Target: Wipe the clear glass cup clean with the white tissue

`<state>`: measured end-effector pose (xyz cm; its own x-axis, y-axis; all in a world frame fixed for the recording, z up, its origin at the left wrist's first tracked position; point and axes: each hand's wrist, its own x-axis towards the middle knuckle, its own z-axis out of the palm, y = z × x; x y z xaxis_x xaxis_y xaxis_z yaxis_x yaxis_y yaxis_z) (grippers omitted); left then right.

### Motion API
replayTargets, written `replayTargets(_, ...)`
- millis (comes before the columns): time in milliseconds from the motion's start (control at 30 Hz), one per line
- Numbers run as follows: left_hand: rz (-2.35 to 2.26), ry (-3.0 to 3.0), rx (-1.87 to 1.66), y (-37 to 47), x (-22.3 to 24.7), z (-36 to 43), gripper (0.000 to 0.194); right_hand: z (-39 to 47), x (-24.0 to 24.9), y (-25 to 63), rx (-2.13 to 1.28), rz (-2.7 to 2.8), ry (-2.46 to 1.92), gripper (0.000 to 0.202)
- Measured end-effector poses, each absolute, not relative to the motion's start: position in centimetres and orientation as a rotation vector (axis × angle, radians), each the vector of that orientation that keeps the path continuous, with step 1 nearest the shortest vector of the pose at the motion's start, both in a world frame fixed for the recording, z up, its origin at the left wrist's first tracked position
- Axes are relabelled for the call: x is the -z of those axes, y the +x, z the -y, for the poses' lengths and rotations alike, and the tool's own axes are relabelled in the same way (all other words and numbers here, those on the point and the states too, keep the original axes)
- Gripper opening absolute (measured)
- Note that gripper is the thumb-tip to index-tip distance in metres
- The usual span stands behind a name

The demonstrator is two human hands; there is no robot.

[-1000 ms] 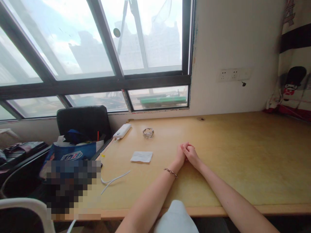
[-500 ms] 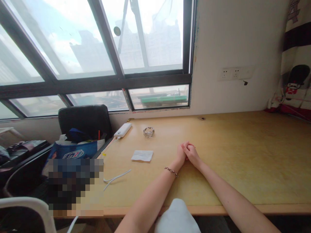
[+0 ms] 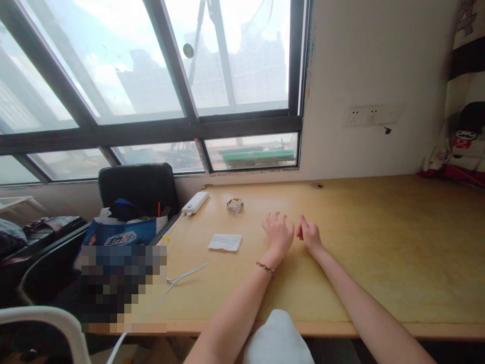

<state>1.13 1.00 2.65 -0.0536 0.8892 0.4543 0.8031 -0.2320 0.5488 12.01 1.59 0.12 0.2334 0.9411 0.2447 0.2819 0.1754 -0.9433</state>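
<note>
My left hand (image 3: 278,233) is over the desk (image 3: 382,253) with its fingers spread and holds nothing. A braided bracelet (image 3: 265,268) circles that wrist. Just to its right, a small gap away, my right hand (image 3: 310,237) has its fingers curled in and the thumb raised; nothing shows in it. To the left of my left hand lies a flat white paper packet (image 3: 225,242). Farther back stands a silvery openwork ring-shaped piece (image 3: 235,206), apart from both hands.
A white power bank (image 3: 195,202) with a cable lies by the desk's left edge. A loose white cable (image 3: 187,273) is nearer me. On the left, a black chair (image 3: 138,189) holds a blue bag (image 3: 125,235). Wall sockets (image 3: 364,116) are at the back.
My hands were clasped together and have come apart. The left has opened and shifted left with fingers spread; the right has moved slightly right, fingers still curled. The view has shifted slightly.
</note>
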Motion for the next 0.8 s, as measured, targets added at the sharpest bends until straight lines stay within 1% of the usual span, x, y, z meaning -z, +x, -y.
replayTargets(133, -2.402, 2.059, -0.898, -1.6, -2.5, -2.3, 0.053, -2.1, -0.1, 12.7, -0.706, 1.088, -1.405, 0.062)
replayTargets(267, -2.585, 1.857, -0.701, -2.5, -0.7, -3.6, 0.063, -2.0, -0.1, 12.7, -0.698, 1.068, -1.418, 0.062)
replayTargets(467, -2.556, 2.025, -0.668, -2.3, -0.8, -3.5, 0.065, -1.7, -0.3, 12.5, -0.665, 1.118, -1.426, 0.062)
replayTargets(633, -2.647, 1.779, -0.547, -3.6, -0.7, -4.1, 0.070, -1.5, -0.5, 12.3, -0.649, 1.157, -1.433, 0.062)
replayTargets(733, -2.525, 1.904, -0.585, -3.2, -0.3, -4.2, 0.063, -1.4, -0.3, 12.4, -0.622, 1.200, -1.440, 0.062)
replayTargets(800, -2.270, 2.156, -0.690, -2.2, -0.1, -3.8, 0.053, -1.6, -0.2, 12.5, -0.583, 1.219, -1.452, 0.059)
